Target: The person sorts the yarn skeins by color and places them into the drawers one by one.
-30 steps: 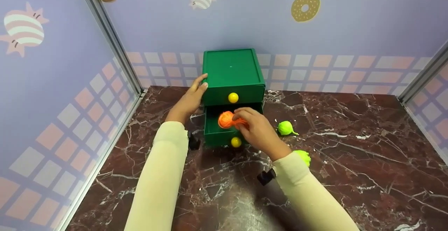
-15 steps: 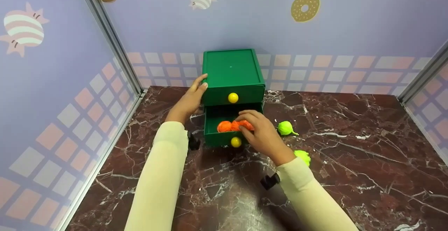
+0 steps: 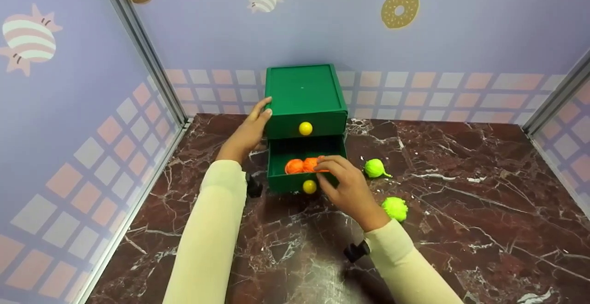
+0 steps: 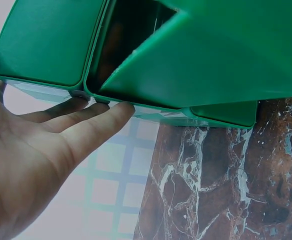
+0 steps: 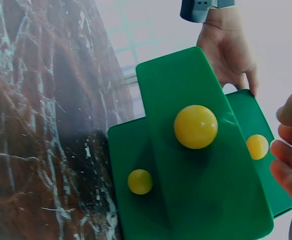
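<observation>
A small green drawer cabinet (image 3: 302,87) stands at the back wall, its middle drawer (image 5: 206,165) pulled out. My left hand (image 3: 246,133) rests against the cabinet's left side with fingers straight, as the left wrist view also shows. Inside the drawer lie an orange yarn ball (image 3: 294,166) and more orange yarn (image 3: 310,164) next to it, partly behind fingers. My right hand (image 3: 348,186) hovers over the drawer's front right corner, fingers loosely bent; the right wrist view shows nothing between thumb and fingers (image 5: 288,152).
Two lime-green yarn balls lie on the dark marble tabletop (image 3: 461,212) to the right: one (image 3: 374,168) beside the drawer, another (image 3: 395,208) nearer, by the right wrist. Yellow round knobs (image 3: 305,128) mark the drawer fronts. Patterned walls (image 3: 322,23) enclose the back and sides.
My right hand has lowered an orange yarn ball into the drawer, let go of it and drawn back slightly to the right. The left hand has stayed at the cabinet's side.
</observation>
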The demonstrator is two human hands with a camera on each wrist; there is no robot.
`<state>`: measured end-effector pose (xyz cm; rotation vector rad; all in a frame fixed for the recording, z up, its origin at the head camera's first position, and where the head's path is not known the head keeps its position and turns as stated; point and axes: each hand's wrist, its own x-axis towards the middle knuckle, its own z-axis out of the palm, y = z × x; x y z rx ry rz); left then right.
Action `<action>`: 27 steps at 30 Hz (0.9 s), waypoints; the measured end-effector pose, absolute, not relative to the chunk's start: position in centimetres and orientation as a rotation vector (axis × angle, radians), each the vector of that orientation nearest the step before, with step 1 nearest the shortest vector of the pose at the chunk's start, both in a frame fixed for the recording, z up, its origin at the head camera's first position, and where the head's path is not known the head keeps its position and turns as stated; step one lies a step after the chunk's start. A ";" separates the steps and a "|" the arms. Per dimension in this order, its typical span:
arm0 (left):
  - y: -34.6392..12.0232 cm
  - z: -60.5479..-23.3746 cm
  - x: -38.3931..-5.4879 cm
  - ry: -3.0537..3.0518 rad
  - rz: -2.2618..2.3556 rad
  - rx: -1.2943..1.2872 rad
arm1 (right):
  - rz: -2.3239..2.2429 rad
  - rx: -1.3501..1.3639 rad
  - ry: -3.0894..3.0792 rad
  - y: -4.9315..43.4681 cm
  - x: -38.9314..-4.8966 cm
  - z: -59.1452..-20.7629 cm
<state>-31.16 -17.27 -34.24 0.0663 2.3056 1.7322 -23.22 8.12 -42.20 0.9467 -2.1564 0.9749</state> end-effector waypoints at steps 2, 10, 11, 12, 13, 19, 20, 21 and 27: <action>-17.4 -34.9 -31.7 2.308 1.749 0.061 | 0.982 0.942 -2.124 8.1 -23.0 -42.5; -17.9 -35.8 -32.3 2.379 1.709 0.070 | 1.025 0.937 -2.078 7.8 -22.6 -44.3; -17.9 -35.8 -32.2 2.387 1.696 0.071 | 1.028 0.935 -2.078 7.8 -22.5 -44.5; -17.9 -35.7 -32.2 2.391 1.685 0.069 | 1.031 0.933 -2.075 7.7 -22.4 -44.7; -17.9 -35.7 -32.2 2.384 1.683 0.068 | 1.030 0.929 -2.077 7.7 -22.4 -44.9; -17.8 -35.6 -32.5 2.312 1.743 0.054 | 1.030 0.898 -2.086 7.2 -22.1 -46.1; -17.8 -35.6 -32.5 2.309 1.750 0.054 | 1.030 0.894 -2.085 7.1 -22.1 -46.3; -17.8 -35.6 -32.6 2.322 1.736 0.057 | 1.030 0.889 -2.084 7.0 -22.1 -46.5; -17.7 -35.6 -32.4 2.373 1.696 0.072 | 1.024 0.840 -2.077 6.6 -22.0 -47.3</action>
